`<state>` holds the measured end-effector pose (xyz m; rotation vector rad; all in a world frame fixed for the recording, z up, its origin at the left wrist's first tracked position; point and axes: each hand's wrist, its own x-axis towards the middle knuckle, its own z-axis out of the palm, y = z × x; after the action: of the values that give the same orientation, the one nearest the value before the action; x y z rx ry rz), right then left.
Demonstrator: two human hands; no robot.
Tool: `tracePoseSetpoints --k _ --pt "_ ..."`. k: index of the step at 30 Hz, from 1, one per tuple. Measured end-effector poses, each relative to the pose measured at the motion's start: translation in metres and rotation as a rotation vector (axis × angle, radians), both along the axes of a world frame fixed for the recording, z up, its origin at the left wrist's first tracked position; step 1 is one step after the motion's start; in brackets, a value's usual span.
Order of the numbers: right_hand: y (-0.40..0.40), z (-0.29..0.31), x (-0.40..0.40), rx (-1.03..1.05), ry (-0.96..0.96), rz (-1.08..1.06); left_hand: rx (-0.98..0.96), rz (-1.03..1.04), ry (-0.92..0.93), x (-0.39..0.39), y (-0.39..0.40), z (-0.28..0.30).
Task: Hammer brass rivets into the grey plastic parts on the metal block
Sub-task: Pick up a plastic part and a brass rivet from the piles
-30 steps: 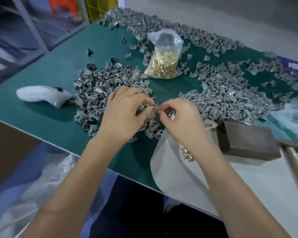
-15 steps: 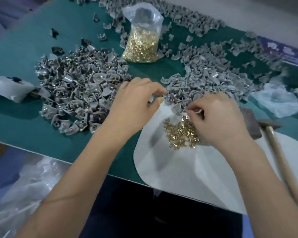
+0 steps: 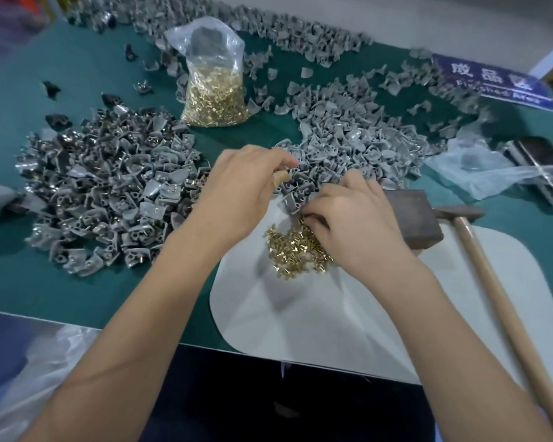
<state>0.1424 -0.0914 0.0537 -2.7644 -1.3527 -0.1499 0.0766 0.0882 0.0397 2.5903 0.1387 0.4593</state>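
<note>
My left hand [image 3: 243,189] has its fingers curled at the near edge of the pile of plain grey plastic parts [image 3: 348,138] and pinches one part there; its thumb tip is taped. My right hand [image 3: 351,228] reaches into the loose brass rivets [image 3: 291,253] on the white mat [image 3: 332,320], fingertips pinched together on a rivet. The dark metal block [image 3: 415,215] sits just right of my right hand, partly hidden by it. The hammer [image 3: 492,282] lies beside the block, handle toward me.
A heap of grey parts with rivets in them [image 3: 109,193] covers the green table [image 3: 77,295] on the left. A plastic bag of brass rivets [image 3: 214,87] stands behind. More grey parts line the far edge. Crumpled clear plastic [image 3: 479,173] lies at right.
My hands, pinched together over the left heap a second ago, have parted. The right went down to the loose rivets, and the left moved to the edge of the plain parts pile.
</note>
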Motion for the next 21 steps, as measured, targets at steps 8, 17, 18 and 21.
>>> tracePoseSetpoints --k 8,17,18,21 --pt "0.0 -0.001 -0.005 0.005 -0.013 0.02 0.152 -0.088 0.127 -0.004 -0.007 -0.003" --pt "-0.019 -0.002 -0.006 0.343 0.03 -0.026 0.187 -0.047 0.119 -0.006 -0.014 -0.005" --pt "-0.024 -0.001 -0.005 0.412 0.053 -0.051 0.194 -0.055 0.129 -0.008 -0.014 -0.004" --pt "-0.04 -0.003 0.005 0.544 0.059 -0.121 0.21 -0.072 0.177 -0.013 -0.016 -0.001"
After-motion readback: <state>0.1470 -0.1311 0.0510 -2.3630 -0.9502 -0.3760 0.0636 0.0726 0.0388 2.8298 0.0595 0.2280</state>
